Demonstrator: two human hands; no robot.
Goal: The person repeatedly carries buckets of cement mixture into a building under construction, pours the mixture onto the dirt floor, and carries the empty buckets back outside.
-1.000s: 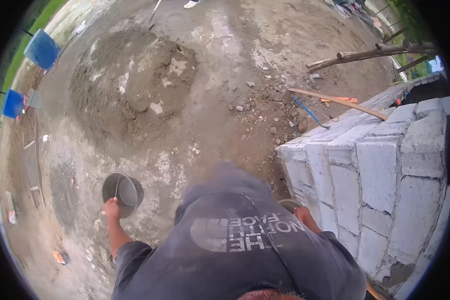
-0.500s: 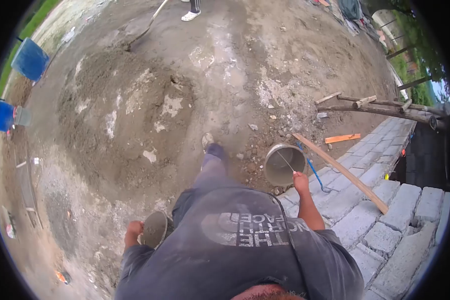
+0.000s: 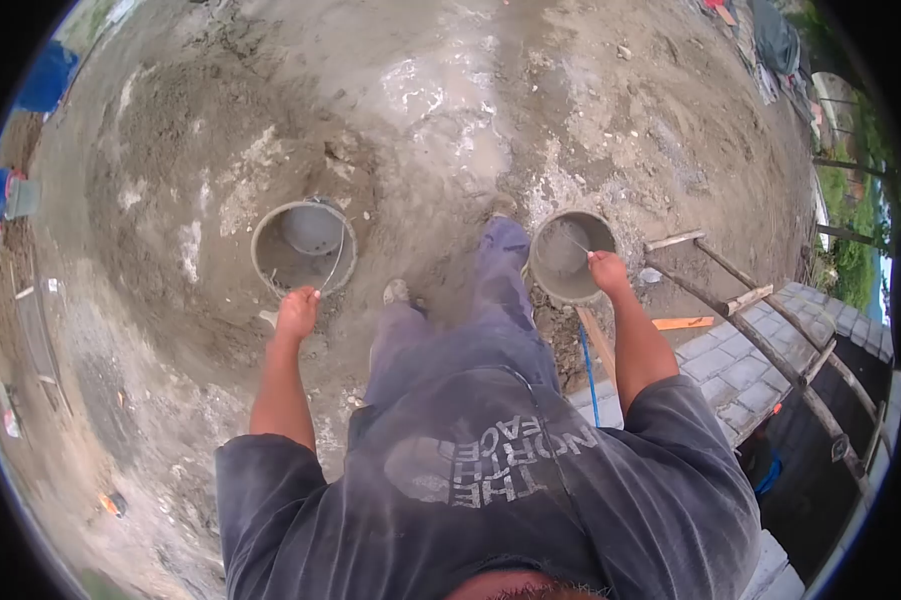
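My left hand is closed on the wire handle of a round grey bucket, whose open top faces me. Inside it the bottom looks wet and grey. On the other side, my right hand grips the handle of a second grey bucket, beside my right leg. That bucket's inside is coated grey, and I see no heap of material in it. Both arms reach forward, with my two legs between the buckets.
A wet grey mound spreads at the left. At the right are a wooden ladder, a block wall top beside a dark pit, an orange board, a plank and a blue rod. Blue containers stand far left.
I have moved forward along the ground. Both buckets have swung forward in my hands, and the ladder and pit now show larger at the right. The other person's foot and tool have left the view.
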